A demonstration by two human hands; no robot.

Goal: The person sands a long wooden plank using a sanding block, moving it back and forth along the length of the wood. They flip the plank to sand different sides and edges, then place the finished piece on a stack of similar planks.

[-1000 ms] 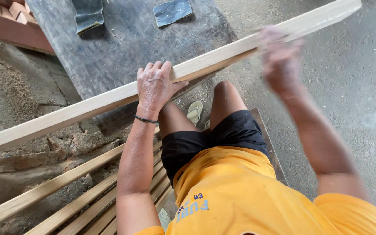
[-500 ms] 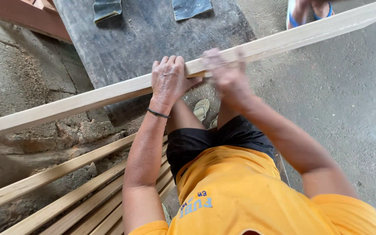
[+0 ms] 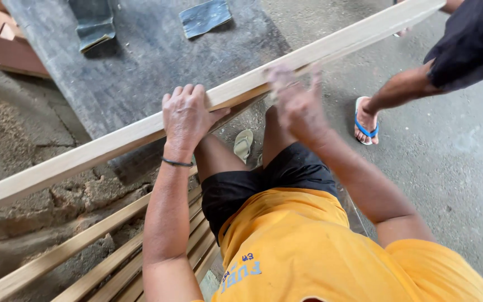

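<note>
A long pale wooden plank (image 3: 96, 146) runs slantwise from the lower left to the upper right, resting across a dark grey board (image 3: 141, 61). My left hand (image 3: 185, 114), with a black band on its wrist, is clamped over the plank's top edge near its middle. My right hand (image 3: 297, 103) is blurred with motion and lies against the plank's near side, just right of my left hand. Whether it holds anything cannot be made out.
Two dark sandpaper sheets (image 3: 204, 17) (image 3: 91, 25) lie on the grey board. Several pale slats (image 3: 85, 263) are stacked at the lower left. Another person's leg and blue sandal (image 3: 366, 120) stand at the right. Reddish timber (image 3: 1, 45) lies at the upper left, on a dusty concrete floor.
My right hand slid along the plank from far right to close beside my left hand. My left hand kept its grip. Another person's leg has come in at the right.
</note>
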